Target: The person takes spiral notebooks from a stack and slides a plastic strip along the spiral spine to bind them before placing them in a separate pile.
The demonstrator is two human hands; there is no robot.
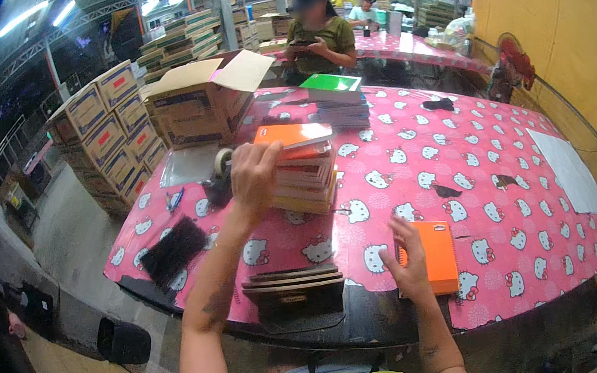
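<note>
My left hand (pixel 255 175) reaches to a stack of notebooks (pixel 305 178), its fingers closed at the left edge of the top orange notebook (pixel 295 134). The stack's lower notebooks show pale page edges and sit unevenly. At the near right of the table, my right hand (pixel 407 259) is open, fingers apart, over the left edge of an orange spiral notebook (pixel 437 257) lying flat. Between my forearms, by the near edge, stands a dark holder with several upright boards (pixel 294 290). Beyond the first stack rises another stack of notebooks (pixel 339 105) with a green cover on top.
The table has a pink cartoon-cat cover (pixel 358 179). An open cardboard box (pixel 201 109) stands at the far left, a tape dispenser (pixel 219 182) and black pad (pixel 174 253) nearer. White paper (pixel 566 170) lies right. Stacked cartons (pixel 107 136) flank the table; a person (pixel 319 36) stands opposite.
</note>
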